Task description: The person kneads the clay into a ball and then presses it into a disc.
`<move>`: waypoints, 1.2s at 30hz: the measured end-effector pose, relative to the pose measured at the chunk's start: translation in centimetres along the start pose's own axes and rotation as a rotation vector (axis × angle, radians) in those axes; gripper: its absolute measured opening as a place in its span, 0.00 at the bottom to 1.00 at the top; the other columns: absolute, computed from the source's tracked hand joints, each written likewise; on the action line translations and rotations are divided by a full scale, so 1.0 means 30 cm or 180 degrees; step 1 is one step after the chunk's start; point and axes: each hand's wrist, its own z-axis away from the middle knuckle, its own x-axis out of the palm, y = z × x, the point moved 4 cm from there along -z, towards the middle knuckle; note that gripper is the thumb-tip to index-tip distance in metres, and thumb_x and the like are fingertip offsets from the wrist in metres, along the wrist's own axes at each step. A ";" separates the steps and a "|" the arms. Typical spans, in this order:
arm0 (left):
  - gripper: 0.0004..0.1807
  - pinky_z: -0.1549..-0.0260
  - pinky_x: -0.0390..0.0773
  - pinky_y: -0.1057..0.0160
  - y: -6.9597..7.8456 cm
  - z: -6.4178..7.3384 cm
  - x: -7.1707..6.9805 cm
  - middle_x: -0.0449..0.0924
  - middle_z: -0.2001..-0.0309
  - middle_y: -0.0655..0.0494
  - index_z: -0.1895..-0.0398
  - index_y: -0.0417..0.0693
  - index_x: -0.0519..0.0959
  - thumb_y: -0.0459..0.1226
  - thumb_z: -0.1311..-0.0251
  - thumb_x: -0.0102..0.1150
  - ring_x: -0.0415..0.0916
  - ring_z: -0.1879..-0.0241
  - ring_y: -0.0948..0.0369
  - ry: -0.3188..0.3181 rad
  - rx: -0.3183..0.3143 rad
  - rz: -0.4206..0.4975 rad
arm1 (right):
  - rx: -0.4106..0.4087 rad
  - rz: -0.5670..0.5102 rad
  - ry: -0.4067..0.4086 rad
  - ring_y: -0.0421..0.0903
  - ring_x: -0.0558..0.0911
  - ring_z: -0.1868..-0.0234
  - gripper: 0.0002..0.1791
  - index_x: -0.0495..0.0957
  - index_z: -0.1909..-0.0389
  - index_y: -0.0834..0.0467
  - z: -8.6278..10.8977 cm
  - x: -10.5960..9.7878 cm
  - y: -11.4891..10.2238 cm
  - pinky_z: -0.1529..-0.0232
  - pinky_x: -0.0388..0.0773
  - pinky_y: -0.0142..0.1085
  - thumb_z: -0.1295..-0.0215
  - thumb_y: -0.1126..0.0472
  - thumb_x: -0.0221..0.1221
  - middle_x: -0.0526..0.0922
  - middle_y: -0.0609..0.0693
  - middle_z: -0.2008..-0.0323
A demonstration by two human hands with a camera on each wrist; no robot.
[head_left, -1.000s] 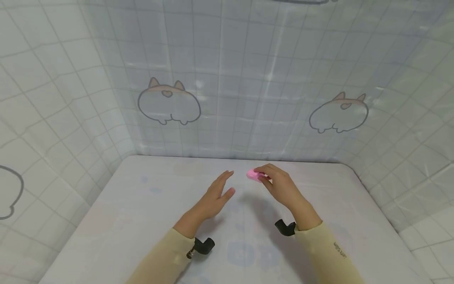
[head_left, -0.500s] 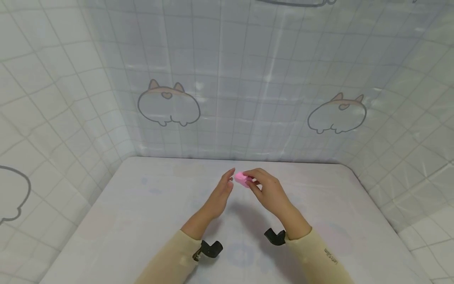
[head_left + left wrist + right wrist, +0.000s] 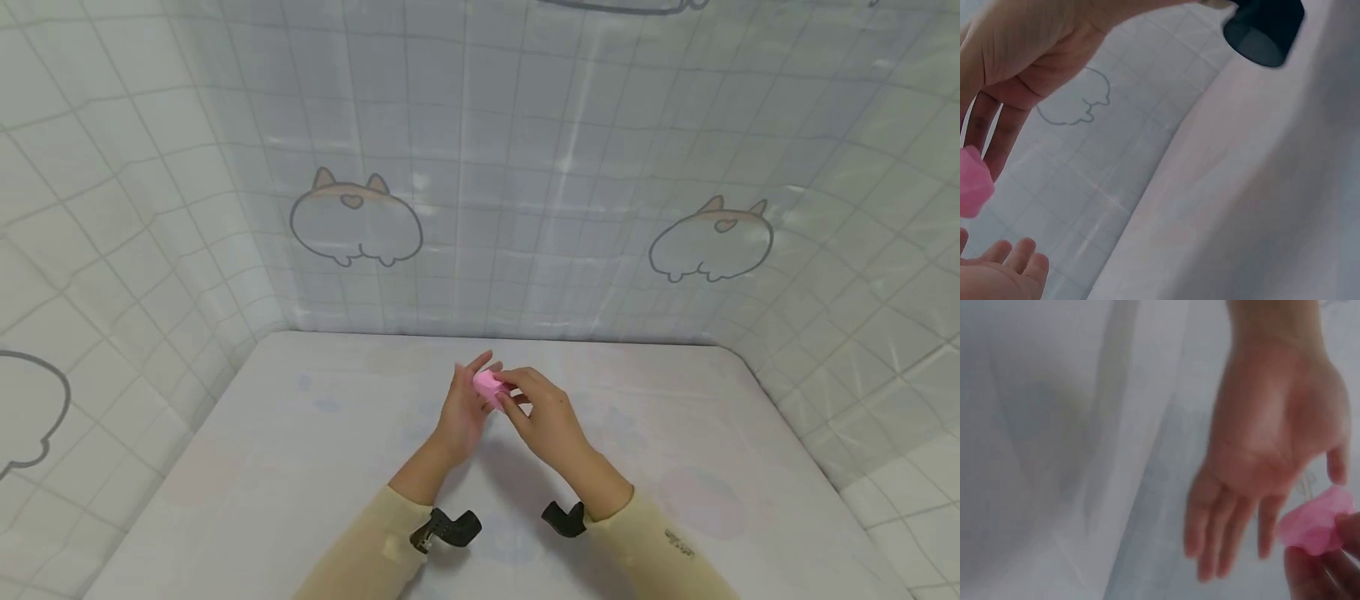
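Item: small pink irregular lump w/ a folded, crumpled-looking outline (image 3: pixel 489 386), mat'l unclear. Pos.: raised above the surface, btwn the two hands, just beside the L palm.

R hand (image 3: pixel 551 425): pinching the pink lump btwn thumb and fingertips, back of hand up in head view. R wrist view confirms fingertips on lump's edge.

L hand (image 3: pixel 461 417): fingers extended, thumb set apart, palm facing the lump. R wrist view shows four long fingers, approx. straight, small gaps btwn some. Contact btwn L hand and lump: cannot tell; they overlap in head view. L wrist view cuts off part of lump and L hand at the frame edge.

Wrists: black elbow-shaped mount on L (image 3: pixel 453 527), matching black elbow-shaped mount on R (image 3: pixel 564 518). Cream long sleeve, L arm (image 3: pixel 360 554); cream long sleeve, R arm (image 3: pixel 652 546), w/ dark lettering, illegible.

Surroundings: white surface w/ faint pastel blotches (image 3: pixel 300 458), arm shadows on it. Behind: pale grey-white grid-patterned sheet (image 3: pixel 510 167), glossy, w/ outlined cartoon animal figs., incl. one upper L (image 3: pixel 356 223) and one R (image 3: pixel 711 242).
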 end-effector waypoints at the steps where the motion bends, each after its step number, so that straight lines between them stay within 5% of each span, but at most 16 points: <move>1: 0.40 0.30 0.58 0.51 0.000 0.001 0.002 0.53 0.24 0.41 0.21 0.47 0.50 0.62 0.25 0.20 0.63 0.30 0.51 0.0021 -0.0029 0.0137 | -0.0020 0.0010 0.0001 0.44 0.85 0.56 0.18 0.81 0.47 0.59 0.003 0.007 -0.002 0.58 0.83 0.33 0.37 0.71 0.66 0.83 0.49 0.53; 8: 0.43 0.46 0.76 0.61 -0.001 0.002 0.020 0.54 0.25 0.44 0.21 0.47 0.48 0.66 0.28 0.17 0.73 0.40 0.59 0.0066 -0.0161 0.0825 | -0.0197 0.0059 -0.0075 0.42 0.84 0.59 0.18 0.80 0.47 0.59 0.017 0.054 -0.021 0.60 0.84 0.34 0.39 0.70 0.68 0.83 0.49 0.56; 13: 0.45 0.49 0.76 0.59 -0.005 0.001 0.026 0.60 0.27 0.48 0.21 0.48 0.48 0.69 0.29 0.19 0.68 0.34 0.58 0.0138 -0.0226 0.1052 | -0.0292 0.0185 -0.0062 0.41 0.85 0.60 0.18 0.80 0.48 0.59 0.027 0.069 -0.022 0.58 0.82 0.29 0.39 0.69 0.69 0.82 0.48 0.59; 24: 0.43 0.44 0.75 0.57 -0.016 0.005 0.029 0.66 0.30 0.48 0.23 0.48 0.51 0.68 0.29 0.21 0.65 0.31 0.51 0.0074 -0.0332 0.1483 | -0.0232 0.0104 -0.0152 0.42 0.84 0.59 0.17 0.80 0.45 0.61 0.032 0.056 -0.019 0.56 0.82 0.35 0.34 0.66 0.65 0.85 0.49 0.56; 31: 0.45 0.45 0.74 0.64 -0.025 0.002 0.027 0.75 0.38 0.54 0.23 0.47 0.52 0.68 0.29 0.25 0.76 0.46 0.59 0.0139 -0.0270 0.1494 | -0.0186 -0.0091 0.0551 0.49 0.84 0.55 0.16 0.79 0.44 0.61 0.005 0.011 -0.015 0.53 0.82 0.43 0.31 0.67 0.61 0.83 0.53 0.50; 36: 0.43 0.39 0.70 0.59 -0.032 0.004 0.031 0.74 0.36 0.50 0.26 0.49 0.58 0.68 0.29 0.29 0.73 0.41 0.55 0.0209 -0.0218 0.1492 | -0.0016 -0.0488 0.1114 0.51 0.75 0.38 0.18 0.74 0.38 0.58 -0.033 0.008 -0.001 0.40 0.73 0.48 0.26 0.64 0.54 0.77 0.55 0.39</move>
